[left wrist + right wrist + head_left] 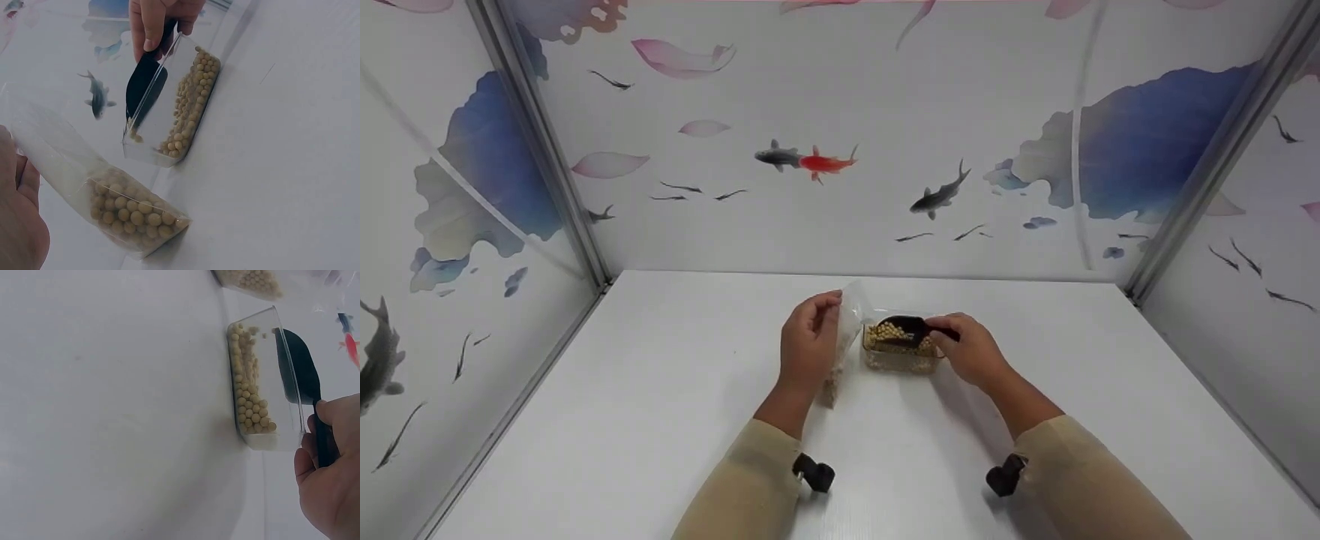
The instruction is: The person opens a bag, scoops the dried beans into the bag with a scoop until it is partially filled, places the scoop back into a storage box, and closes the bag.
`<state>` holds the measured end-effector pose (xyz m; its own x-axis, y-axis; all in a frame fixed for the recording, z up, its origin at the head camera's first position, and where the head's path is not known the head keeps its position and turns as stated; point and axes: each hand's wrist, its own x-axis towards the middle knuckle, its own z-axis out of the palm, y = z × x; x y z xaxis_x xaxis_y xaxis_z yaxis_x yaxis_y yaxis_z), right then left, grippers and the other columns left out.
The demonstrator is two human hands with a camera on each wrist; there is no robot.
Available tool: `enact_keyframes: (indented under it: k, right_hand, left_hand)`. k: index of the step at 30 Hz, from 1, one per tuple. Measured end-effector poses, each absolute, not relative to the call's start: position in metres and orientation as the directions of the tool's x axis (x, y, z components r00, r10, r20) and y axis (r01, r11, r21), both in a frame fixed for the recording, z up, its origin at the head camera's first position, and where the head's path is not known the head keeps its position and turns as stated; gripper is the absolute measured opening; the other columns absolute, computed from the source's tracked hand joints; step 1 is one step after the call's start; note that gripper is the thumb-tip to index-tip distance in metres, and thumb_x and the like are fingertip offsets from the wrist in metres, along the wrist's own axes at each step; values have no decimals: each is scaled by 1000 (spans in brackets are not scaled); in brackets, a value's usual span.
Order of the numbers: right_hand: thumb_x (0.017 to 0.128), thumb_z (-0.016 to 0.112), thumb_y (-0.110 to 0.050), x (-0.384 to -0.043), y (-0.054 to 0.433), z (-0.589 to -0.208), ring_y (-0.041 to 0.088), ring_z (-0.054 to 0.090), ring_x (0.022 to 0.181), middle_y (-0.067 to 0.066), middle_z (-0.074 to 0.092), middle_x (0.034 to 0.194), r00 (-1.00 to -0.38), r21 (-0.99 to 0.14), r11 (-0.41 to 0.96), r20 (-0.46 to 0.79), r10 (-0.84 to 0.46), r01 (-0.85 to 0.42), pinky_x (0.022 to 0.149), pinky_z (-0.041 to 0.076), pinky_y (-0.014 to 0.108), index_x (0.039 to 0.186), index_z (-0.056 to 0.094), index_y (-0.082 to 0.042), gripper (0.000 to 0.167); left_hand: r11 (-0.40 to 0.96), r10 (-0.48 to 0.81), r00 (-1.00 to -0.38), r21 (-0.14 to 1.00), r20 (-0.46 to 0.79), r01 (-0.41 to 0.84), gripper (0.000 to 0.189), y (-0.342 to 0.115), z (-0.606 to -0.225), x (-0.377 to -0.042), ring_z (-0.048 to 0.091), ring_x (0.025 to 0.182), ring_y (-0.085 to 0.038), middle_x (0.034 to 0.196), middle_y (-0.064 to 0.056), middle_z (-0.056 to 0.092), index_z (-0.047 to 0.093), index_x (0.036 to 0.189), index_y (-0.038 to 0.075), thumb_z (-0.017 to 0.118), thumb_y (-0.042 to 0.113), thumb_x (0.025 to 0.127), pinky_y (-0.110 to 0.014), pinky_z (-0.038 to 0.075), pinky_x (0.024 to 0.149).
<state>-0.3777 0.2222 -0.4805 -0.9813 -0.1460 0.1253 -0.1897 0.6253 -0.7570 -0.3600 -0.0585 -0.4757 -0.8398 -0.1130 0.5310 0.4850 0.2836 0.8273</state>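
My left hand (808,345) holds the upper part of a clear plastic bag (850,319), which stands on the table with soybeans (132,214) gathered in its bottom. Just right of the bag is a clear rectangular container (901,365), partly filled with soybeans (253,405). With its fingers and thumb around the handle, my right hand (976,351) grips a black scoop (913,330) over the container. Some soybeans (891,331) show at the scoop's front, which points left toward the bag. In the left wrist view, a few beans lie at the scoop's tip.
A white table (660,420) lies beneath everything. Behind it stands a white panel (870,232) printed with fish and petals, with more panels at both sides. Metal posts (551,150) mark the back corners. Both sleeves carry a small black wrist device (815,474).
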Motion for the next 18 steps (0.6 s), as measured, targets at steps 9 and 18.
enact_keyframes:
  k: [9,18]
  right_hand:
    - [113,57,-25,-375,227,-473,33,59,138,14,61,147,-985,-806,566,129,-115,-172,112,53,50,147,64,-12,37]
    - [113,56,-23,-369,223,-453,33,59,138,15,60,147,-982,-814,551,174,-75,-186,114,52,49,145,65,-10,36]
  left_hand:
    - [267,-124,-839,832,530,486,16,-58,-476,-360,68,131,-16,137,2,73,72,121,15,61,21,110,-34,58,110]
    - [273,-124,-837,830,533,487,17,-58,-477,-361,67,132,-14,138,4,72,71,122,17,60,22,111,-32,58,110]
